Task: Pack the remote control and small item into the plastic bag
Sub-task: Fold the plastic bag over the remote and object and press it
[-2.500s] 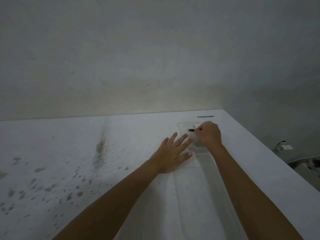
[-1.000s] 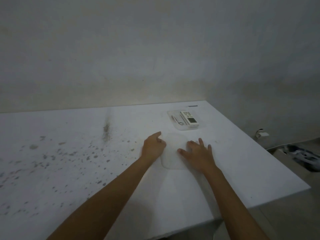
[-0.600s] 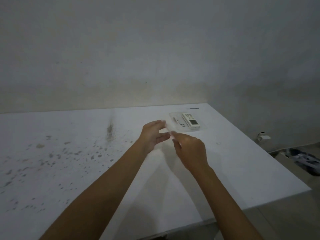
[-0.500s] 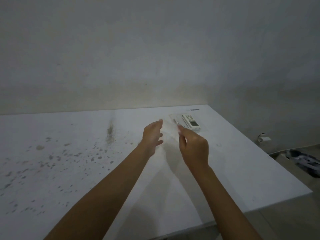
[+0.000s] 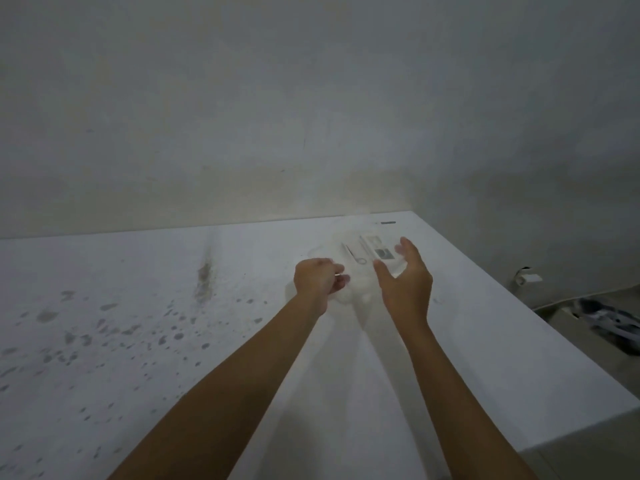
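A: Table (image 5: 104, 393) first, far left: stains and specks only, nothing to snag on. Then your left hand (image 5: 320, 280), grip closed on a clear plastic bag (image 5: 349, 292). The film is faint and blurred, so I can't tell whether the mouth is open.

B: And the things to pack?

A: Just past your hands, twd the far right corner of the table. Small item (image 5: 353, 253), thin, looks like a pin w/ a loop, lies beside the remote control (image 5: 380, 251). Both seem to lie on some clear sheet or tray; can't say which. Your right hand (image 5: 405, 282) hovers over the remote, grip wide, empty.

B: How do I do this bit well?

A: Take the remote by its long sides, lift it clear of the pin so you don't flick it off. Keep the bag mouth facing your right hand and spread it w/ the left fingers before feeding the remote in, narrow end first.

B: Anything in the way?

A: Nothing between hand and remote. Table edge is near on the right; beyond it, clutter (image 5: 602, 320) on the floor.
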